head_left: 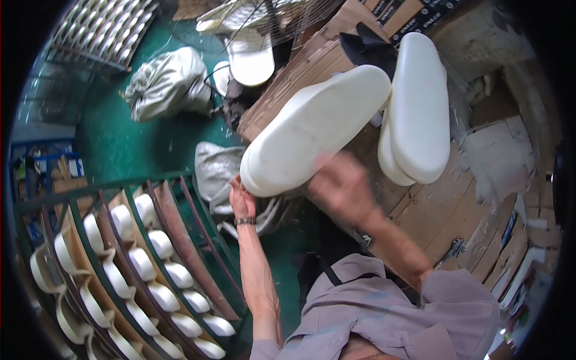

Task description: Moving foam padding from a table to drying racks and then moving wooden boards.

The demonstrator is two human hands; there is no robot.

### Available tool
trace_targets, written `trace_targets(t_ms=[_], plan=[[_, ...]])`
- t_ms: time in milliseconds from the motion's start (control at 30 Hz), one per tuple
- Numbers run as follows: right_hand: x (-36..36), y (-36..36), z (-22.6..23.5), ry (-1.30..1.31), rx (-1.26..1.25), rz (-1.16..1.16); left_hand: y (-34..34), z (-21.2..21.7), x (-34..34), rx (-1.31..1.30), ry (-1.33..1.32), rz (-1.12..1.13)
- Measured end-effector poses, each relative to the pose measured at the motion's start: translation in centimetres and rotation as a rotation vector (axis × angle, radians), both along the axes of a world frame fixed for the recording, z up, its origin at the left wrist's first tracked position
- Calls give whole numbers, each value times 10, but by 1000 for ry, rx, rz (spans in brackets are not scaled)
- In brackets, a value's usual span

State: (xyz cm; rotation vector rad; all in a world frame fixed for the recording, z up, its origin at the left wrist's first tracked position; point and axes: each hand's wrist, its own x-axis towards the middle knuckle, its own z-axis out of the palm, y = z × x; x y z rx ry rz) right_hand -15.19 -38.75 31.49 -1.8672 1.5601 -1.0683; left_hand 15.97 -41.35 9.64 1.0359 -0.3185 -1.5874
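Observation:
A large white slipper-like piece (312, 129), its smooth sole side facing me, is tilted above the cardboard-covered bench. My left hand (243, 198) grips its near, rounded end, the fingers partly hidden beneath it; a dark bracelet circles that wrist. At the piece's lower right edge is my right hand (342, 183), smeared by motion, so its fingers cannot be made out. Another white slipper-like piece (420, 108) rests on the bench to the right, sole outward, with a similar piece partly visible beneath it.
On the left stands a rack (171, 252) holding rows of white slippers. A grey sack (168, 84) sits on the green floor (108, 144). A wire fan guard (252, 15) stands at the back. Flattened cardboard (444, 210) covers the bench, with a small metal tool (453, 249) on it.

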Motion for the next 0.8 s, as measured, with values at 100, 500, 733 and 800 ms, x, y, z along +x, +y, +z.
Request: trace_targets(t_ms=[100, 500, 733, 800], plan=[[-89, -88, -40, 344, -175, -346, 7, 6, -20, 12, 133, -12], [-203, -214, -3, 269, 879, 182, 53, -6, -141, -69, 371, 292], [-216, -211, -35, 255, 819, 112, 46, 12, -142, -14, 345, 315], [-196, -206, -40, 216, 866, 101, 52, 11, -127, 11, 341, 342]])
